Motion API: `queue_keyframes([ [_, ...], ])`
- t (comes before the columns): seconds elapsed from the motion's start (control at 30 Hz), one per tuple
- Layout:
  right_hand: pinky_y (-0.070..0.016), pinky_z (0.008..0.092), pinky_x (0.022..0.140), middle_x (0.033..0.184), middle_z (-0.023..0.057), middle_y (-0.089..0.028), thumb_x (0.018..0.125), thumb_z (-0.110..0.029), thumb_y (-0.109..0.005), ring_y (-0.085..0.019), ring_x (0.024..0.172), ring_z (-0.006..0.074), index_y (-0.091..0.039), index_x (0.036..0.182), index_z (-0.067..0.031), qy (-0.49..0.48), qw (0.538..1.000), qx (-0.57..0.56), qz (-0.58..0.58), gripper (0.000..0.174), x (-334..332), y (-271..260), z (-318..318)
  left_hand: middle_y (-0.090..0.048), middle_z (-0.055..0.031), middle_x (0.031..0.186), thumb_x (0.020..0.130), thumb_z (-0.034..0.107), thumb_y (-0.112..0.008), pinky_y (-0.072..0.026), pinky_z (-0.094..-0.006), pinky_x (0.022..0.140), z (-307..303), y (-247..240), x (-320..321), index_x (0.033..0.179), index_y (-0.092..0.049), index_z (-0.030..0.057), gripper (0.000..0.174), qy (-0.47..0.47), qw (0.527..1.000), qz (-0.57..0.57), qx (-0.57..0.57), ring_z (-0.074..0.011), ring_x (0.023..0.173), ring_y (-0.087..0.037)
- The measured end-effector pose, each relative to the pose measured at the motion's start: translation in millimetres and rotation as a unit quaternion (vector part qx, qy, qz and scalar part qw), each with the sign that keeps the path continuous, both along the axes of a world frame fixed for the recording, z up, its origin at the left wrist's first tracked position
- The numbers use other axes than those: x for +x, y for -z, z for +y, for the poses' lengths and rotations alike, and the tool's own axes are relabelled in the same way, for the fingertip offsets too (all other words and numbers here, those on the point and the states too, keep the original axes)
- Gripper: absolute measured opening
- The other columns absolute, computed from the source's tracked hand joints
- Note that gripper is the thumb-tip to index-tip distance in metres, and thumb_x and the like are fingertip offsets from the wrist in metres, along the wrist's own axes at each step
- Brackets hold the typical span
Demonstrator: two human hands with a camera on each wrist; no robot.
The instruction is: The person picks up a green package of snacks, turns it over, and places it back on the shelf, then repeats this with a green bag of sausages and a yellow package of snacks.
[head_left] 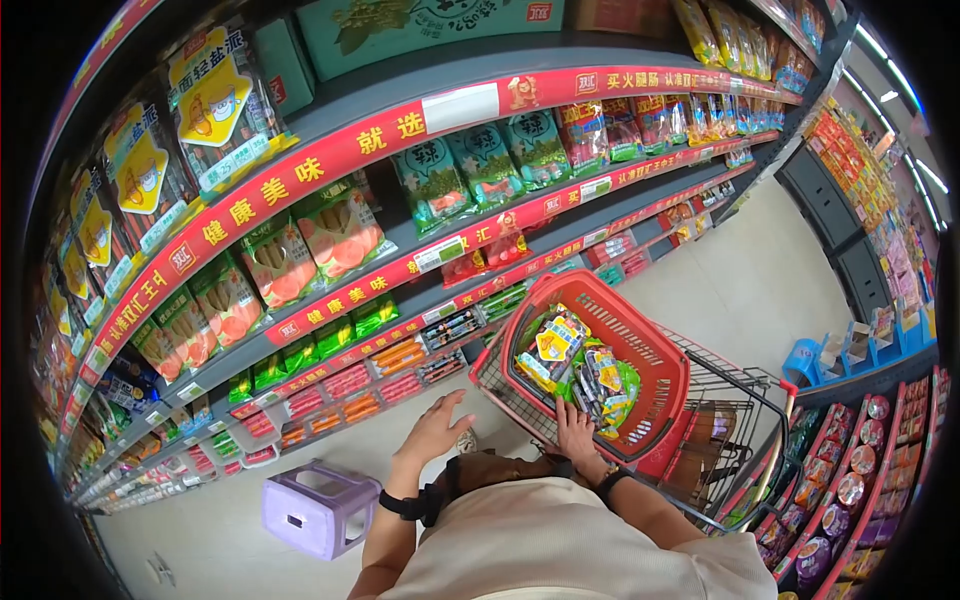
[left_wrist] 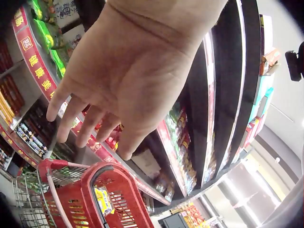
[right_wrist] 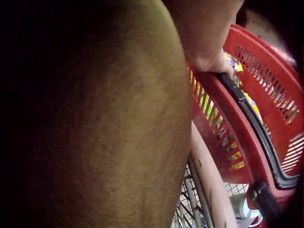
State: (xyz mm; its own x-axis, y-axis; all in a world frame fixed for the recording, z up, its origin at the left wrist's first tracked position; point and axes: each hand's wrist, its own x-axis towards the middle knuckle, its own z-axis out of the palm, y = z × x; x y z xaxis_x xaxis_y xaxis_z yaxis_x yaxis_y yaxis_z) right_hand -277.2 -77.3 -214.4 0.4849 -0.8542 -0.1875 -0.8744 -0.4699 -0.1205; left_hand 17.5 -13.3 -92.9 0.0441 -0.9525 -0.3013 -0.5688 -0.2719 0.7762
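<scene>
Hands: left (head_left: pixel 434 432) is hovering open and empty, right (head_left: pixel 578 438) is reaching over the basket (head_left: pixel 655 350), can't tell its grip, several packs (head_left: pixel 558 338) sitting inside.

In the head view, the top edge cuts off a green carton (head_left: pixel 430 25), and the print on the shelf price labels (head_left: pixel 440 254) is too small to read. The shopping cart (left_wrist: pixel 29 194) is cut off at the left wrist view's lower left. In the right wrist view, a forearm (right_wrist: pixel 118 123) is blurred, the right hand's (right_wrist: pixel 206 50) fingers are mostly hidden, and the red basket (right_wrist: pixel 280 80) leaves the right edge.
</scene>
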Motion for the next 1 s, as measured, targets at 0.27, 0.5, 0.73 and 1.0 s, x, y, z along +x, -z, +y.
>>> queue_keyframes([
  [0.27, -0.0383, 0.0509, 0.087, 0.131, 0.0140, -0.037, 0.054, -0.038, -0.083, -0.043, 0.112, 0.0337, -0.010, 0.145, -0.0104, -0.004, 0.999, 0.038, -0.001, 0.120, 0.4, -5.4, -13.1, -0.053, -0.0204, 0.121, 0.089, 0.032, -0.056, -0.0432, -0.0391, 0.091, -9.4, 4.4, -4.2, 0.132, -0.038, 0.0058, 0.053, 0.011, 0.999, 0.001, -0.031, -0.0338, 0.110, -0.053],
  [0.5, -0.0395, 0.0470, 0.091, 0.121, 0.0211, -0.048, 0.076, -0.047, -0.066, -0.048, 0.108, 0.0372, -0.034, 0.136, -0.0062, -0.015, 0.975, 0.175, -0.139, 0.080, -21.2, 2.8, -47.4, -0.054, -0.0207, 0.120, 0.089, 0.031, -0.057, -0.0424, -0.0393, 0.092, -17.6, -2.0, 16.1, 0.131, -0.039, 0.0050, 0.053, -0.004, 1.000, 0.019, -0.021, -0.0340, 0.111, -0.053],
  [0.73, -0.0494, 0.0326, 0.069, 0.082, 0.0121, -0.059, 0.087, -0.034, -0.059, -0.058, 0.075, 0.0219, -0.058, 0.105, 0.0007, 0.331, 0.756, 0.378, -0.420, 0.039, 1.3, 94.4, -134.1, -0.053, -0.0210, 0.122, 0.089, 0.032, -0.056, -0.0435, -0.0388, 0.091, 6.2, -20.0, 67.0, 0.133, -0.039, 0.0059, 0.054, -0.040, 0.998, -0.029, -0.051, -0.0336, 0.111, -0.053],
  [1.0, -0.0341, 0.0251, 0.042, 0.063, 0.0007, -0.047, 0.081, -0.016, -0.067, -0.045, 0.049, 0.0121, -0.059, 0.109, -0.0084, 0.309, 0.624, 0.480, -0.534, 0.030, 34.7, 92.1, -137.6, -0.057, -0.0179, 0.119, 0.088, 0.029, -0.060, -0.0468, -0.0383, 0.084, 69.0, -28.1, 113.4, 0.130, -0.042, 0.0030, 0.053, -0.137, 0.990, -0.042, 0.002, -0.0312, 0.108, -0.056],
])
